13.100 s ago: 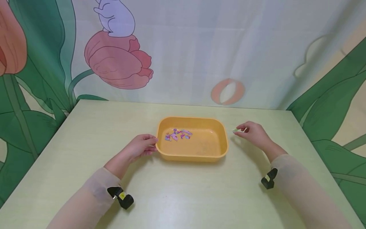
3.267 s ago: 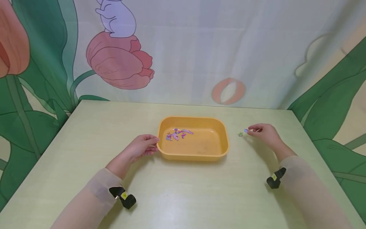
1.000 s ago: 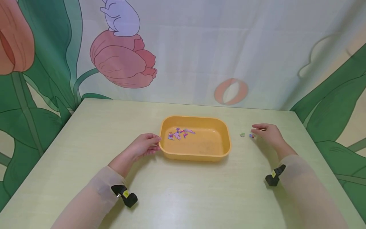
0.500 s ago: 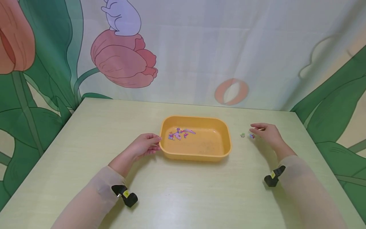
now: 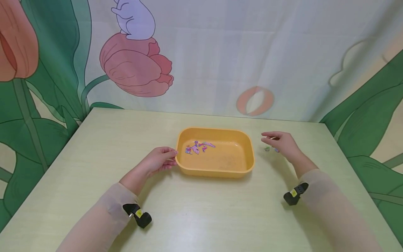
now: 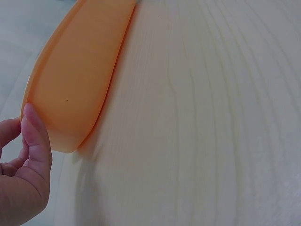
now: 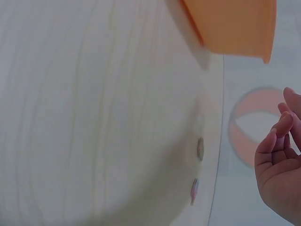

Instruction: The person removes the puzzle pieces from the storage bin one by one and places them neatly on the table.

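A yellow-orange plastic tray (image 5: 226, 155) sits mid-table. My left hand (image 5: 158, 160) pinches its left rim, thumb (image 6: 35, 125) on the outer wall in the left wrist view. Several small pink and purple flat pieces (image 5: 195, 149) lie in the tray's left half. To the right of the tray, my right hand (image 5: 281, 143) is raised over the table, fingers loosely bent and nothing visible between them. Below it on the table lie a small green piece (image 5: 267, 148) and a small blue-and-pink piece (image 5: 277, 150), partly hidden by the hand in the head view.
The pale wooden table (image 5: 195, 213) ends at a printed curtain (image 5: 204, 70) behind the tray. A black wrist camera (image 5: 137, 215) is strapped to the left sleeve, another camera (image 5: 296, 193) to the right one.
The green piece, then the blue-and-pink one, passed from my right hand onto the table. Over the last half second that hand moved left toward the tray. My left hand stayed on the rim.
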`<act>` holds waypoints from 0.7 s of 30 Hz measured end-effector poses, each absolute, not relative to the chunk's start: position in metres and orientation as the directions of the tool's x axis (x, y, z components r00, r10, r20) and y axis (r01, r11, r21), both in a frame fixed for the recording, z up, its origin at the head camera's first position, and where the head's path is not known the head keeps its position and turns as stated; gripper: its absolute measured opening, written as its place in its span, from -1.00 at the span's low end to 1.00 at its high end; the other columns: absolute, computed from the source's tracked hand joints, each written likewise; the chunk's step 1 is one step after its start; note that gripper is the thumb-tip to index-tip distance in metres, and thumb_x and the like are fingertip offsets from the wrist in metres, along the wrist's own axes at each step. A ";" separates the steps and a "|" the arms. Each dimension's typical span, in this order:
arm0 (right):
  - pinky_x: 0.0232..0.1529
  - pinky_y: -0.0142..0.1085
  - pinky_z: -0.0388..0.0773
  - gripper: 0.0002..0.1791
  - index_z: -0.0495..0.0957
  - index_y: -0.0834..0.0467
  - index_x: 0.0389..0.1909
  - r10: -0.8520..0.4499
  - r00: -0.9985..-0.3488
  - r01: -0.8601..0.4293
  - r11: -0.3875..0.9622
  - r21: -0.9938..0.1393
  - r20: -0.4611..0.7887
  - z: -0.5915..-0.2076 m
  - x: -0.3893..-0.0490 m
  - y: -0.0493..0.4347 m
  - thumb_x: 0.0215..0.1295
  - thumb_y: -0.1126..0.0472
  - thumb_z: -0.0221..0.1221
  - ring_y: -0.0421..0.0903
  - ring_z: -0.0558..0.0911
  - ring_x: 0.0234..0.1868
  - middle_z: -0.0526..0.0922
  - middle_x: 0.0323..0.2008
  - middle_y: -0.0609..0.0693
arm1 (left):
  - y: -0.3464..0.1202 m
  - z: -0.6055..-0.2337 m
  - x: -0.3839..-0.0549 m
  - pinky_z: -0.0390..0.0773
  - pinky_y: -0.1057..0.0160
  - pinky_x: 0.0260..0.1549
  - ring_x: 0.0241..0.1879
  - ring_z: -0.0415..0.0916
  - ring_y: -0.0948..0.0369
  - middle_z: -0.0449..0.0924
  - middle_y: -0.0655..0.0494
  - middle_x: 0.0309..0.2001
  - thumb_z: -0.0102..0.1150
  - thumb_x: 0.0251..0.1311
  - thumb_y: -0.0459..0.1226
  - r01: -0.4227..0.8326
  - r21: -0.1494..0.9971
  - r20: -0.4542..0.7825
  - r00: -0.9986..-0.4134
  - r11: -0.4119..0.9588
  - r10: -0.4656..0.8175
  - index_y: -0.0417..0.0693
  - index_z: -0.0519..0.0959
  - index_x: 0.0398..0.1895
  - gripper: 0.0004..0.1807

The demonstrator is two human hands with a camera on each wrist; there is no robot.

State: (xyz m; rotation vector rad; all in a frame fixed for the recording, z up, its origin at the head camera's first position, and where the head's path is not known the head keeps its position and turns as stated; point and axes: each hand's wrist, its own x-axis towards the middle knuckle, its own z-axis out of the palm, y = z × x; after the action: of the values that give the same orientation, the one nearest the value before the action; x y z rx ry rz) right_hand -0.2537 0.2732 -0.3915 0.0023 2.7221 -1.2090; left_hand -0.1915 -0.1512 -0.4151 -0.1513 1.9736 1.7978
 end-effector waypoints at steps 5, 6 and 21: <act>-0.09 -0.12 0.45 -0.33 0.50 0.12 0.13 -0.103 -0.985 0.038 0.655 -0.754 -0.139 -0.388 -0.254 0.259 0.10 -0.23 0.22 0.00 0.45 -0.13 0.55 -0.03 0.10 | -0.151 -0.415 -0.192 0.54 0.42 -0.47 -0.43 0.56 0.24 0.55 0.05 -0.40 0.00 0.35 -0.22 -0.381 0.914 -0.403 -0.887 0.137 0.225 -0.40 0.36 0.02 -0.62; -0.08 -0.11 0.45 -0.35 0.50 0.13 0.12 -0.114 -0.985 0.027 0.652 -0.758 -0.133 -0.388 -0.254 0.256 0.11 -0.21 0.22 0.01 0.46 -0.12 0.55 -0.03 0.11 | -0.151 -0.415 -0.191 0.54 0.42 -0.47 -0.43 0.56 0.24 0.55 0.05 -0.41 0.00 0.35 -0.22 -0.381 0.915 -0.403 -0.887 0.137 0.226 -0.40 0.36 0.02 -0.61; -0.19 -0.23 0.47 -0.57 0.56 0.18 0.04 -0.235 -0.968 -0.074 0.590 -0.804 -0.083 -0.378 -0.252 0.207 0.18 0.08 0.27 0.00 0.46 -0.23 0.58 -0.13 0.10 | -0.150 -0.415 -0.190 0.53 0.44 -0.52 -0.47 0.55 0.27 0.53 0.08 -0.44 -0.02 0.36 -0.24 -0.375 0.921 -0.389 -0.889 0.105 0.242 -0.44 0.34 0.03 -0.62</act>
State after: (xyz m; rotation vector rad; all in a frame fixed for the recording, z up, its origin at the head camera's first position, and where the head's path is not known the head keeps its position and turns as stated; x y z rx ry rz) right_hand -0.2524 0.2069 -0.3779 -0.2590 2.6368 -1.3201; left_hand -0.1902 -0.1505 -0.4147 -0.1292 1.9422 1.8353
